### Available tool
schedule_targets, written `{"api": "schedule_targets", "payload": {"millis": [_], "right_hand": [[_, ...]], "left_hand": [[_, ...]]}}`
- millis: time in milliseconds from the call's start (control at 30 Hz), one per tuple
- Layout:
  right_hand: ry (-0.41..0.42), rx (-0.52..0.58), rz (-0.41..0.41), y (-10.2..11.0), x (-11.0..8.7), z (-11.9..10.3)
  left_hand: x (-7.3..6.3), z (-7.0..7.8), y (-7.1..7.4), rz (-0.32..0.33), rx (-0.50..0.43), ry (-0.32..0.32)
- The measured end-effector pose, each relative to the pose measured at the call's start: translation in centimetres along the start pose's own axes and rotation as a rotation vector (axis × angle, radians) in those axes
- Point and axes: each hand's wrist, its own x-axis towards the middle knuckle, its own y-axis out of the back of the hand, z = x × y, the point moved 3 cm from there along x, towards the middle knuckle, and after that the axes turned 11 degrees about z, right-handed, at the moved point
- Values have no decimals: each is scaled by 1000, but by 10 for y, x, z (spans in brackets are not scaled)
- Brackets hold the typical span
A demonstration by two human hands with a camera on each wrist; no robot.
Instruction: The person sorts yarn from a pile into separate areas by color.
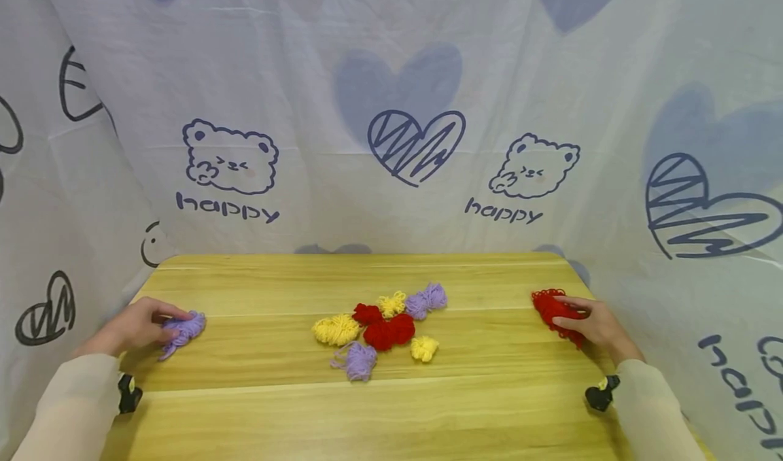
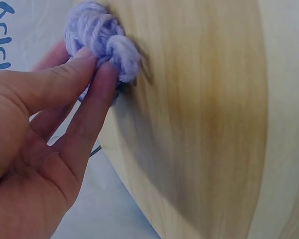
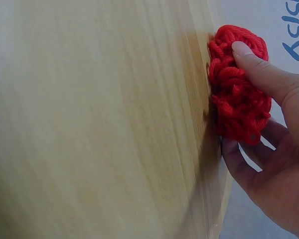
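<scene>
Pinching a lilac yarn bundle [image 1: 185, 330] in the left grip [image 1: 139, 325], between thumb and fingertips, near the left edge of the wooden counter [image 1: 275, 413]. Holding a red yarn bundle [image 1: 548, 309] in the right grip [image 1: 598, 325] near the right edge, with thumb across the upper face and fingers curled against the other side. In the head view, slanting from near left to far right for the lilac, and from far left to near right for the red. Judging the key relation as sideways: inward from each grip to the middle. Seeing, grouped there and well apart from both grips, a large yellow bundle [image 1: 336, 330] and front lilac bundle [image 1: 357, 362] on the left grip's side, a rear lilac bundle [image 1: 427, 300] and small yellow bundle [image 1: 425, 348] on the right grip's side, and, between these, a rear yellow bundle [image 1: 391, 303], small red bundle [image 1: 367, 313] and large red bundle [image 1: 389, 332]. Cannot tell held yarn resting on the wood from held yarn lifted just off it. Can make out no container in any view.
</scene>
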Motion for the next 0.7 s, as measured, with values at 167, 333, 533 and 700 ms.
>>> {"api": "schedule_targets", "payload": {"millis": [167,333,533,700], "right_hand": [[3,-3,1,0,0,-2],[18,-2,1,0,0,-2],[19,7,4,0,-1,0],[5,4,1,0,0,0]], "left_hand": [[-2,-2,-1,-1,-8,7],[-3,-4,-3,-1,-12,11],[-2,-5,-3,-1,-15,12],[-3,-5,-3,-1,-18,8]]}}
